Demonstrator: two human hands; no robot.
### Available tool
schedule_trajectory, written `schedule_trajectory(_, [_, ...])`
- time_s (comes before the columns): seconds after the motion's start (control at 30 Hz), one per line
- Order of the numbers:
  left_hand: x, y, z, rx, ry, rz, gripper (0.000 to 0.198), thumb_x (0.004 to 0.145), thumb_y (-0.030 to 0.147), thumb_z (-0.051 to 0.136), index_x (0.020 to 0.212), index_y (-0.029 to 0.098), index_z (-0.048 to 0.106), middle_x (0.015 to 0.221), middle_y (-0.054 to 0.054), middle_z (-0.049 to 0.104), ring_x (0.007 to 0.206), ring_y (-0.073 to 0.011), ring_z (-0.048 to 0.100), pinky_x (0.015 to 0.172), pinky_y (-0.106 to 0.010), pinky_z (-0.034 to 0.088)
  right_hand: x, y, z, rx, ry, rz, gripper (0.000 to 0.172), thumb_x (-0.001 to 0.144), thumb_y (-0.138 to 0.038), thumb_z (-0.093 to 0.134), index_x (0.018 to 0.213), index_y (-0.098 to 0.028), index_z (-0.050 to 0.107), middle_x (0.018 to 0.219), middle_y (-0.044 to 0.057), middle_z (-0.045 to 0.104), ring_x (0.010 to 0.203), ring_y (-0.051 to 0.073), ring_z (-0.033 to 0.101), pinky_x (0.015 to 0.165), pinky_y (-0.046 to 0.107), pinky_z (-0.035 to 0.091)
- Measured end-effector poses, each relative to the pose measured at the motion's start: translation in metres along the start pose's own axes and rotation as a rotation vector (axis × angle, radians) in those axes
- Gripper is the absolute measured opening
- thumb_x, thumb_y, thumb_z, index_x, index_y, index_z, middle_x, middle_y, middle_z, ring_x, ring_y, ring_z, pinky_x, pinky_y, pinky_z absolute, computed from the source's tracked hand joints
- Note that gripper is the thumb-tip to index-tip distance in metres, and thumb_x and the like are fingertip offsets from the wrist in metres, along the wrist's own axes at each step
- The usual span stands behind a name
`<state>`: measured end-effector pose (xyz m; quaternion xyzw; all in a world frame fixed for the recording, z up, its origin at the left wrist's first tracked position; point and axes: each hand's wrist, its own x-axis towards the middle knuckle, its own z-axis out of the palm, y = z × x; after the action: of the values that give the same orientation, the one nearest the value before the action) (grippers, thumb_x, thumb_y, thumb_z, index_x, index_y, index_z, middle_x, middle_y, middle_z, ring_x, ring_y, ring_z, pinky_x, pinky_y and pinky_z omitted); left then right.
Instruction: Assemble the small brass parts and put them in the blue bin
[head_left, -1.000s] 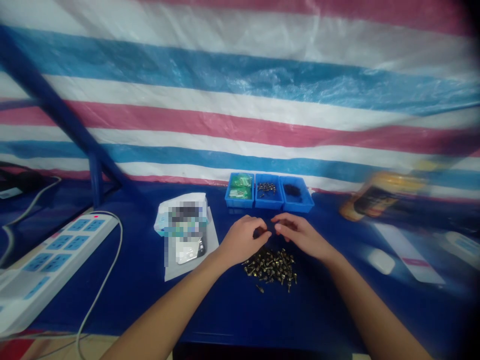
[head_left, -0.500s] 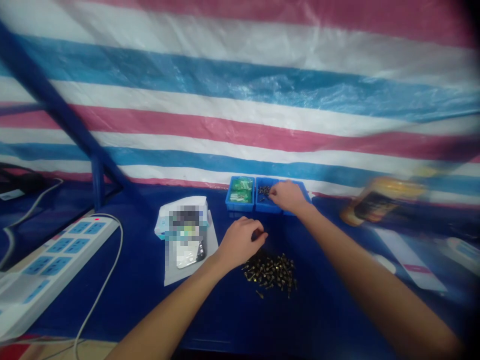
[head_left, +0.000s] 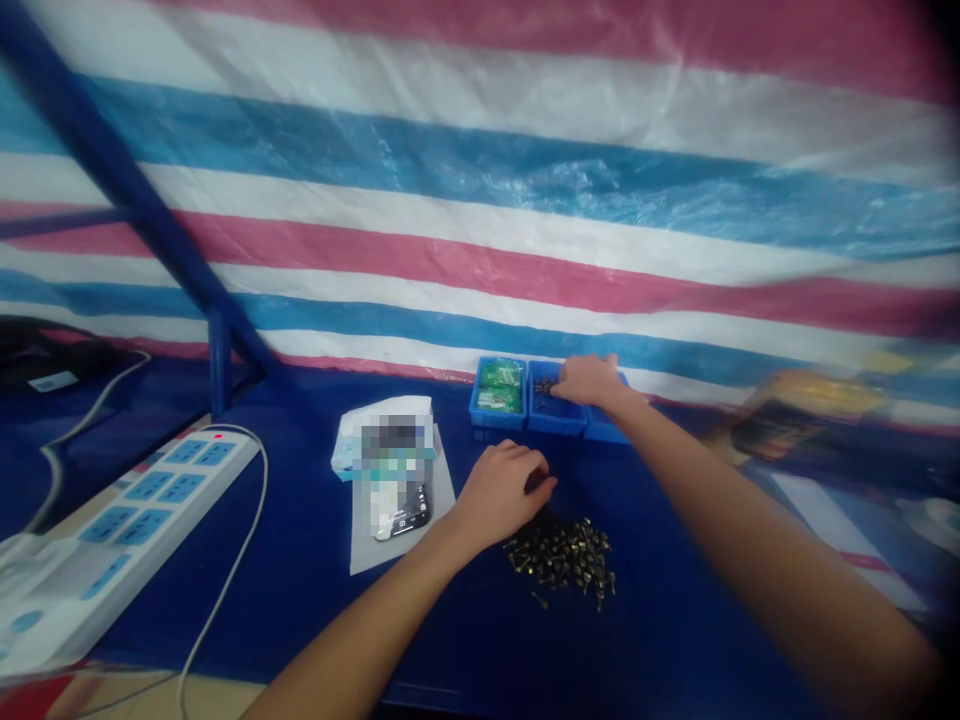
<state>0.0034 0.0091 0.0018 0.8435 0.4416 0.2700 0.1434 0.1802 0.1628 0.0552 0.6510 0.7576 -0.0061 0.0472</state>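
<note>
A heap of small brass and black parts [head_left: 568,558] lies on the blue table [head_left: 315,600]. My left hand [head_left: 501,492] rests just behind the heap with its fingers curled closed; what they hold is hidden. My right hand [head_left: 589,380] is stretched out to the row of small blue bins at the back and reaches into the middle bin [head_left: 553,408], which holds dark metal parts. Its fingers are bent down into the bin, and whether they hold anything does not show. The left bin [head_left: 497,395] holds green pieces. My right hand and wrist cover most of the right bin [head_left: 609,428].
A phone on a white packet and paper sheet [head_left: 395,470] lies left of my left hand. A white power strip [head_left: 112,530] with its cord runs along the left. A blurred yellow and black jar [head_left: 806,410] sits at the right. A striped tarp hangs behind.
A second ago both hands were together above the heap. My right hand has since moved back to the middle bin and stays there. The view has shifted slightly to the left.
</note>
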Motion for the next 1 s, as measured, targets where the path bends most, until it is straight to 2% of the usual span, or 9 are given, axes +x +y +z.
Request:
schedule_trajectory(0.2, [0.0, 0.003, 0.002, 0.001, -0.007, 0.012, 0.013, 0.09, 0.032, 0.059, 0.085, 0.021, 0.061, 0.08, 0.0, 0.066, 0.087, -0.0207, 0.057, 0.078, -0.035, 0.04, -0.021, 0.061, -0.035, 0.2, -0.058, 0.126, 0.027, 0.076, -0.047, 0.062, 0.075, -0.022, 0.071, 0.08, 0.005, 0.07, 0.08, 0.026, 0.062, 0.082, 0.045, 0.039])
schedule_trajectory(0.3, [-0.001, 0.005, 0.003, -0.01, 0.003, 0.01, 0.011, 0.09, 0.03, 0.059, 0.084, 0.021, 0.061, 0.08, 0.001, 0.066, 0.087, -0.0199, 0.056, 0.079, -0.035, 0.039, -0.042, 0.071, -0.03, 0.296, 0.081, 0.188, 0.035, 0.071, -0.053, 0.069, 0.085, -0.021, 0.069, 0.086, 0.007, 0.069, 0.084, 0.027, 0.061, 0.077, 0.041, 0.041])
schedule_trajectory(0.33, [-0.001, 0.005, 0.003, -0.015, 0.012, 0.007, 0.011, 0.09, 0.029, 0.059, 0.084, 0.021, 0.061, 0.08, 0.001, 0.066, 0.087, -0.0196, 0.056, 0.079, -0.035, 0.039, -0.052, 0.068, -0.025, 0.354, 0.144, 0.181, 0.036, 0.075, -0.053, 0.066, 0.085, -0.019, 0.068, 0.085, 0.007, 0.068, 0.082, 0.026, 0.061, 0.074, 0.038, 0.042])
schedule_trajectory(0.4, [-0.001, 0.005, 0.002, -0.017, 0.04, 0.002, 0.009, 0.089, 0.028, 0.059, 0.084, 0.021, 0.061, 0.081, 0.001, 0.066, 0.087, -0.0194, 0.057, 0.08, -0.035, 0.039, -0.08, 0.055, -0.011, 0.575, 0.198, 0.009, 0.037, 0.085, -0.053, 0.055, 0.084, -0.018, 0.066, 0.075, 0.005, 0.065, 0.072, 0.02, 0.059, 0.066, 0.032, 0.043])
schedule_trajectory(0.47, [0.0, 0.005, 0.0, -0.006, 0.074, 0.0, 0.009, 0.089, 0.028, 0.059, 0.085, 0.021, 0.061, 0.082, 0.0, 0.066, 0.088, -0.0198, 0.057, 0.081, -0.036, 0.039, -0.111, 0.036, 0.006, 0.821, 0.143, -0.218, 0.036, 0.09, -0.053, 0.051, 0.094, -0.02, 0.066, 0.078, 0.003, 0.065, 0.072, 0.018, 0.058, 0.064, 0.029, 0.044])
schedule_trajectory(0.53, [0.0, 0.005, -0.002, 0.007, 0.098, -0.001, 0.009, 0.089, 0.028, 0.059, 0.085, 0.02, 0.061, 0.083, -0.001, 0.067, 0.089, -0.0203, 0.057, 0.081, -0.036, 0.038, -0.138, 0.018, 0.024, 0.958, 0.088, -0.3, 0.035, 0.089, -0.051, 0.055, 0.106, -0.022, 0.063, 0.08, 0.002, 0.065, 0.07, 0.017, 0.057, 0.063, 0.028, 0.045])
schedule_trajectory(0.7, [0.0, 0.004, -0.001, 0.025, 0.088, 0.013, 0.008, 0.089, 0.027, 0.058, 0.086, 0.02, 0.062, 0.084, -0.001, 0.068, 0.092, -0.021, 0.057, 0.083, -0.037, 0.038, -0.157, -0.003, 0.054, 0.997, 0.157, -0.331, 0.025, 0.093, -0.043, 0.053, 0.09, -0.022, 0.066, 0.084, 0.004, 0.067, 0.077, 0.02, 0.061, 0.071, 0.032, 0.047])
schedule_trajectory(0.87, [0.0, 0.002, 0.001, 0.07, 0.082, 0.037, 0.006, 0.088, 0.023, 0.058, 0.089, 0.02, 0.063, 0.089, -0.002, 0.069, 0.094, -0.0211, 0.057, 0.084, -0.037, 0.038, -0.155, -0.008, 0.061, 1.027, 0.145, -0.314, 0.024, 0.092, -0.044, 0.053, 0.09, -0.023, 0.065, 0.084, 0.004, 0.068, 0.076, 0.021, 0.062, 0.07, 0.032, 0.048])
schedule_trajectory(1.0, [-0.001, 0.001, 0.0, 0.102, 0.071, 0.064, 0.008, 0.089, 0.024, 0.057, 0.087, 0.02, 0.063, 0.088, -0.003, 0.068, 0.095, -0.0219, 0.057, 0.085, -0.037, 0.038, -0.159, -0.011, 0.063, 0.993, 0.21, -0.293, 0.022, 0.093, -0.04, 0.052, 0.087, -0.024, 0.065, 0.083, 0.004, 0.067, 0.073, 0.02, 0.06, 0.068, 0.032, 0.046])
